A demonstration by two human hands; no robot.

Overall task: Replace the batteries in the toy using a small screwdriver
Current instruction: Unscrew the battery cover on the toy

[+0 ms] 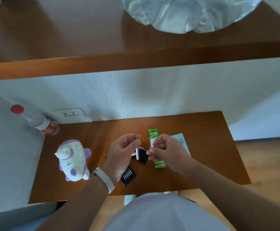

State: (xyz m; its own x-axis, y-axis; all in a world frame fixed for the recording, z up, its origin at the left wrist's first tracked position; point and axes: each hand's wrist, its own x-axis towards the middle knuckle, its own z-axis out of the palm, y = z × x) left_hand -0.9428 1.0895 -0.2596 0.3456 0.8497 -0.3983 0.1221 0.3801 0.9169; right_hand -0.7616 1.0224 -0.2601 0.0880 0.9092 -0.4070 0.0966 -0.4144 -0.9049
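The left hand is curled round a slim silver screwdriver handle, which is held roughly upright with its hollow end uppermost, to the right of the toy. A pale wristband is worn on that wrist, just right of the toy's lower end. The right hand is raised farther right of the toy, close to the handle. Its thumb and fingertips are drawn together in a narrow pinch, but whether anything is held between them cannot be told.

Up and to the left of the toy, a clear bottle with a red cap and red label is seen at the table's back corner. A wall socket is set in the wall above the toy. The toy itself, white with purple trim, is laid on the left part of the wooden table, apart from both hands.

To the lower right of the toy, a black tray of screwdriver bits is laid flat beside the left wrist. Farther right of the toy, a black case part is partly hidden beneath the handle. Farther right again lies a green battery pack, lengthwise and partly covered by the right hand. Farthest right of the toy, a pale blue card shows behind that hand.

High above the toy runs a wooden shelf, on which a crumpled clear plastic bag is seen.
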